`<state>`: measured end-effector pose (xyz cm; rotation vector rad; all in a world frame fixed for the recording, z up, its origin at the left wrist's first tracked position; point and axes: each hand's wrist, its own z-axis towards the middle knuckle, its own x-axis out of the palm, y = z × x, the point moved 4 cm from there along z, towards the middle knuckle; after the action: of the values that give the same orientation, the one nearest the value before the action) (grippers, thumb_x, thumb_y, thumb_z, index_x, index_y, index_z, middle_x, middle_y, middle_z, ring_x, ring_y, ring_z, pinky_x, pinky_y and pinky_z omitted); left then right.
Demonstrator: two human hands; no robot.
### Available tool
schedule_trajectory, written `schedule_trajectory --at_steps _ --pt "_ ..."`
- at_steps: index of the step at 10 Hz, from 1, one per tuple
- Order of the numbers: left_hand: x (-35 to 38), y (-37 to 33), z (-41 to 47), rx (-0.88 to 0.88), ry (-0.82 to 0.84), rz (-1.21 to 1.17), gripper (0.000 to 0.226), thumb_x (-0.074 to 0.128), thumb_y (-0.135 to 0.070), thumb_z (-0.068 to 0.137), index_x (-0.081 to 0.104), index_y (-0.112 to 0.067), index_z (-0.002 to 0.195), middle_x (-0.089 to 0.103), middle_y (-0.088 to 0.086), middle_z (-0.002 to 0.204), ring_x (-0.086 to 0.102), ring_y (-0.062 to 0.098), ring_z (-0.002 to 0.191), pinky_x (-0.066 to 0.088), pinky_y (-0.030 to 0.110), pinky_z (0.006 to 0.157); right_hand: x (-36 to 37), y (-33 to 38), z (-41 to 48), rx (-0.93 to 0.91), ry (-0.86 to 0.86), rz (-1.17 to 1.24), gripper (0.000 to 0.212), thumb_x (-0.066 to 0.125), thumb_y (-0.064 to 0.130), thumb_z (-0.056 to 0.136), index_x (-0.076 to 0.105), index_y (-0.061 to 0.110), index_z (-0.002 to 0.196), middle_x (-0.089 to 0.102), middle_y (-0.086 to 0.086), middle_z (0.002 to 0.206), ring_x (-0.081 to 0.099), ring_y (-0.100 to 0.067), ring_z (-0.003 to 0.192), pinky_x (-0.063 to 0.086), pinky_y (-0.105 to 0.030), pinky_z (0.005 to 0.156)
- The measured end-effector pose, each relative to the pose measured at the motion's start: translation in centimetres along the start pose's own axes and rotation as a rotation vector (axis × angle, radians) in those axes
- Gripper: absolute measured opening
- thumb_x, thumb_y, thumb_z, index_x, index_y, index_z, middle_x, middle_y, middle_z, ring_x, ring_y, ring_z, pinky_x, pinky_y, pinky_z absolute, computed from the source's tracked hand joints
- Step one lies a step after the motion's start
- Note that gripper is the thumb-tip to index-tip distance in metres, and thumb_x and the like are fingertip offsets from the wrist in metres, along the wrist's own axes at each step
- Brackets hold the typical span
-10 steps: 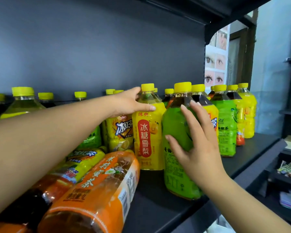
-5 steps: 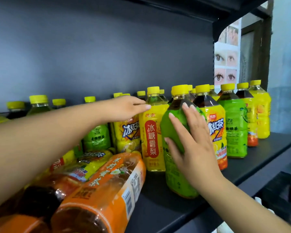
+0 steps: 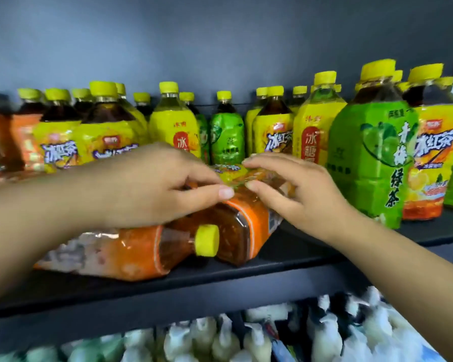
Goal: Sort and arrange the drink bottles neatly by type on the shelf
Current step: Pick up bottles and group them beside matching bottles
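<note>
Two orange-label tea bottles lie on their sides at the front of the dark shelf (image 3: pixel 311 259): one (image 3: pixel 120 254) with its yellow cap pointing right, the other (image 3: pixel 246 226) behind it. On top of them lies a yellow-label iced tea bottle (image 3: pixel 233 170). My left hand (image 3: pixel 157 189) and my right hand (image 3: pixel 298 192) meet over it, with thumbs and fingertips closed on it from either side. A green-label green tea bottle (image 3: pixel 372 158) stands free just right of my right hand.
Rows of upright yellow-capped bottles, with yellow, green and orange labels mixed, fill the back of the shelf against the grey wall (image 3: pixel 220 35). Blurred white and pale green packages (image 3: pixel 324 335) sit on the shelf below.
My right hand let go of the green bottle, which now stands upright. Both hands came down and left onto the lying bottles. The view swung left and down.
</note>
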<state>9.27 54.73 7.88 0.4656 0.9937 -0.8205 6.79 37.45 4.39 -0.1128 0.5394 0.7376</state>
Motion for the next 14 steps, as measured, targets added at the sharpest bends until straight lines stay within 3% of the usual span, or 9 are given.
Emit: schedule_trajectory --at_steps 2,4,7,9,10,11,12,13,14 --pt "2.0 1.6 -7.9 -0.201 -0.132 0.125 0.044 0.034 -0.059 0.090 0.056 -0.036 0.120 0.058 -0.015 0.122 0.054 0.007 0.113 0.045 0.037 0.097 2.6 1.5 -1.6 -0.063 0.372 0.079 0.076 0.051 0.063 0.070 0.051 0.015 0.129 0.052 -0.003 0.132 0.035 -0.007 0.120 0.022 -0.010 0.101" --pt "3.7 -1.1 -9.4 -0.168 -0.337 0.281 0.047 0.033 -0.044 0.096 0.056 -0.012 0.121 0.058 0.012 0.123 0.047 0.027 0.116 0.031 0.039 0.101 3.6 1.7 -3.1 -0.132 0.329 -0.100 0.095 0.048 0.074 0.061 0.029 0.018 0.135 0.043 -0.008 0.139 0.026 -0.015 0.126 0.017 -0.037 0.109" --pt "4.7 -0.2 -10.0 -0.111 -0.570 0.321 0.033 0.035 -0.035 0.097 0.052 -0.017 0.118 0.060 0.013 0.119 0.045 0.026 0.116 0.026 0.035 0.103 1.2 1.5 -4.1 -0.060 0.320 0.016 0.084 0.055 0.065 0.061 0.028 0.027 0.132 0.040 0.007 0.134 0.024 -0.001 0.128 0.008 -0.015 0.109" --pt "4.6 0.2 -10.1 -0.077 -0.555 0.328 0.034 0.035 -0.035 0.098 0.053 -0.016 0.119 0.060 0.015 0.119 0.046 0.029 0.114 0.028 0.041 0.101 -2.3 1.0 -5.6 0.087 0.410 0.186 0.078 0.071 0.059 0.053 0.034 0.054 0.122 0.027 0.038 0.132 0.020 0.022 0.127 0.016 -0.006 0.107" --pt "4.8 -0.1 -9.5 -0.118 -0.550 0.331 0.037 0.034 -0.035 0.098 0.059 -0.015 0.116 0.061 0.014 0.117 0.045 0.028 0.114 0.026 0.042 0.102 -3.3 1.5 -5.4 0.305 0.369 0.454 0.070 0.076 0.064 0.049 0.042 0.058 0.110 0.046 0.038 0.121 0.048 0.011 0.115 0.039 -0.008 0.095" --pt "5.0 -1.7 -8.4 -0.156 -0.540 0.266 0.052 0.025 -0.042 0.098 0.066 -0.013 0.111 0.064 0.012 0.115 0.043 0.022 0.117 0.018 0.042 0.105 -2.6 1.2 -4.8 0.514 0.260 0.493 0.074 0.071 0.051 0.050 0.045 0.040 0.118 0.050 0.022 0.115 0.057 0.003 0.098 0.047 -0.016 0.088" --pt "4.9 -4.6 -7.5 -0.071 -0.574 0.045 0.057 0.023 -0.044 0.097 0.067 -0.008 0.110 0.064 0.008 0.114 0.043 0.019 0.116 0.024 0.034 0.102 -2.0 1.9 -5.0 0.580 0.144 0.498 0.064 0.064 0.044 0.056 0.052 0.030 0.117 0.045 0.025 0.114 0.050 -0.001 0.113 0.042 -0.028 0.103" --pt "5.2 -7.1 -6.8 -0.113 -0.552 -0.339 0.051 0.029 -0.046 0.093 0.058 -0.015 0.121 0.050 -0.016 0.119 0.042 0.004 0.117 0.027 0.016 0.101 -2.5 2.4 -6.0 0.575 0.063 0.495 0.055 0.066 0.043 0.058 0.055 0.032 0.110 0.042 0.033 0.112 0.046 0.009 0.113 0.036 -0.027 0.107" --pt "7.3 -8.4 -6.7 -0.372 -0.485 -0.859 0.053 0.034 -0.060 0.084 0.044 -0.033 0.129 0.042 -0.024 0.131 0.036 -0.008 0.125 0.025 0.018 0.110 -3.2 3.2 -7.6 0.532 0.003 0.526 0.049 0.080 0.046 0.058 0.058 0.040 0.101 0.047 0.030 0.117 0.043 0.012 0.118 0.034 -0.021 0.107"
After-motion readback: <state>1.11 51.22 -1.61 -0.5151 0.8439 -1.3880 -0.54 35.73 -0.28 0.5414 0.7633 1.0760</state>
